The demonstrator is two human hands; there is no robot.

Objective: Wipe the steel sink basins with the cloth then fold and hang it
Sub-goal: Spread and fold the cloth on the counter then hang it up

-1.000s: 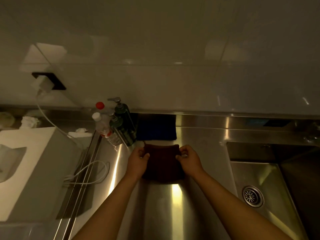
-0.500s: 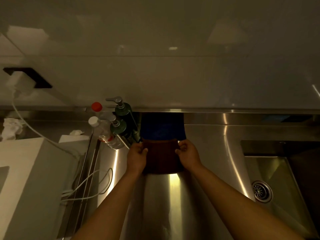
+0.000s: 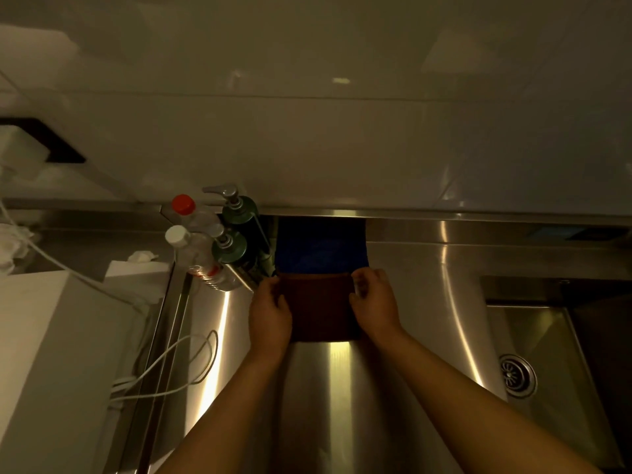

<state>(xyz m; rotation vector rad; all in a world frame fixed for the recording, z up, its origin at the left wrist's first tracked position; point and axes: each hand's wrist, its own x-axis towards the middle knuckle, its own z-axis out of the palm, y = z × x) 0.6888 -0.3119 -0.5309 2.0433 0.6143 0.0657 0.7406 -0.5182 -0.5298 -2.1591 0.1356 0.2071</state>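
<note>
Head view: both forearms reach forward over the steel counter (image 3: 427,302) toward the back wall.
Cloth position: the dark brown cloth (image 3: 319,304) lies folded into a flat rectangle between the hands, its far edge just short of a blue cloth (image 3: 321,248) that hangs or lies at the back ledge.
Reason for placement: the brown cloth appears lined up with the blue cloth, likely so that it can hang beside or below it; the exact hanging point cannot be told.
Left hand (image 3: 270,314): grasps the cloth's left edge near the far corner, thumb on top, fingers curled.
Right hand (image 3: 374,302): pinches the cloth's right far corner, fingers bent over the edge.
Hand pose: wrists are roughly level and palms face inward, which keeps the fold taut and square.
Sink basin (image 3: 554,354): lies well apart to the right, with its drain (image 3: 517,375) exposed.
Task stage: wiping appears finished; folding is done or nearly so, and hanging remains.
Nearby hazard: pump bottles (image 3: 236,234) stand just beside the left hand.
</note>
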